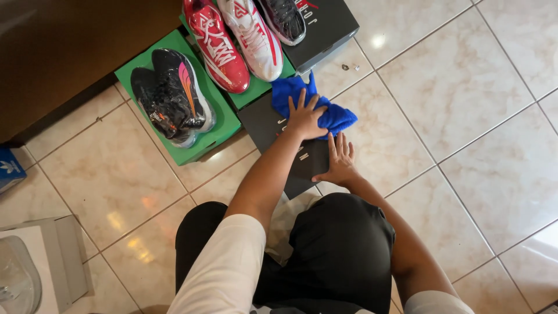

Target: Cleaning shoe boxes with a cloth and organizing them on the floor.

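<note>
A black shoebox (264, 125) lies on the tiled floor in front of my knees. On its far end rests a blue cloth (334, 116), and my left hand (305, 116) presses flat on that cloth with fingers spread. My right hand (340, 160) lies flat on the near right edge of the same box, fingers together, holding it down. Neither hand closes around anything.
A green box (215, 131) to the left carries a pair of black sneakers (174, 96). Behind it are red and white sneakers (238, 38) on another green box, and a dark shoe on a black box (325, 26). A white box (49, 261) sits at bottom left.
</note>
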